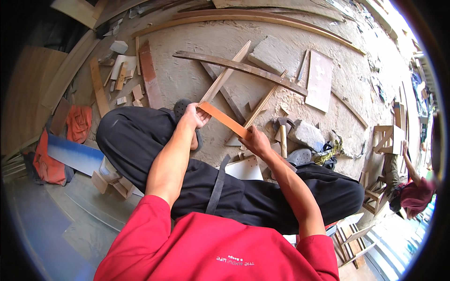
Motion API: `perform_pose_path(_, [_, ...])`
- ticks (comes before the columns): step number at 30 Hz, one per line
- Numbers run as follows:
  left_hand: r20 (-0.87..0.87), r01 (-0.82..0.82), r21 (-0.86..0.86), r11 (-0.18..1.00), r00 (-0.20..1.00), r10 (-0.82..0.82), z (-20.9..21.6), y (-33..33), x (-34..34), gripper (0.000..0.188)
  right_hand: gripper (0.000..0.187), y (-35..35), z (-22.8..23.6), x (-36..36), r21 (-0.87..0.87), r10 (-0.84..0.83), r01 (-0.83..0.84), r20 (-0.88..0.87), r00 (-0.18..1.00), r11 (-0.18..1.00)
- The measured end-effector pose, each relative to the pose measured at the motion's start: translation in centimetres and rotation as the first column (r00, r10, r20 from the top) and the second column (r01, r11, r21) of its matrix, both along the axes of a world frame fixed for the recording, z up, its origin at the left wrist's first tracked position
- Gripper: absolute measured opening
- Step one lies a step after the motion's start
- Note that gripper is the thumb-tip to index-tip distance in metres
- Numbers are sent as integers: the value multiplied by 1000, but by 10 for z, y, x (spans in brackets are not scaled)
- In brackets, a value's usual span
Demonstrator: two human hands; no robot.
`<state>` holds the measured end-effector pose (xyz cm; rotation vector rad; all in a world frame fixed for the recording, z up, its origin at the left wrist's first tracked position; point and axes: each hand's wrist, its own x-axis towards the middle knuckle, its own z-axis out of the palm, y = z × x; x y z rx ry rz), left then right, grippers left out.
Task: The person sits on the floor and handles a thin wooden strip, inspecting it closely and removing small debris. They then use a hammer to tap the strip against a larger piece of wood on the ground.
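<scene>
A short orange-brown wooden strip (224, 120) spans the gap between my two hands, sloping down to the right above the ground. My left hand (198, 117) grips its upper left end, with the fingers partly curled beneath. Around the lower right end my right hand (256, 141) is closed. Just beyond the strip, pale wooden bars (220, 84) lie on the ground, with a long dark slat (243, 68) across them. A hammer (283, 131) with a wooden handle lies right of my right hand.
Concrete blocks (274, 55) and a grey stone (307, 135) sit on the dusty ground. A pinkish board (319, 80) lies at the right, a reddish plank (150, 75) at the left. Long timbers (262, 16) run along the far side. Another person (415, 194) works at far right.
</scene>
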<state>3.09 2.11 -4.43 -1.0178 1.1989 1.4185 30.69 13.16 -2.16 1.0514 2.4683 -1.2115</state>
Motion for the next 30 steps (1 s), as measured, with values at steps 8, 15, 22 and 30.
perform_pose_path(8, [-2,6,-10,1000,1000,-6,-3,4,2,35,59,11,-9,6,-36,6,-9,-79,997,999])
perform_pose_path(15, [-18,-2,4,1000,1000,2,-6,3,3,31,54,18,14,-2,-215,-8,-4,-52,999,977])
perform_pose_path(22, [-9,-34,17,999,999,34,-7,2,5,28,45,24,2,-4,-467,-142,156,65,988,870])
perform_pose_path(30, [-29,-20,12,1000,999,20,-9,3,5,35,40,22,-12,-4,-520,-217,222,72,973,825])
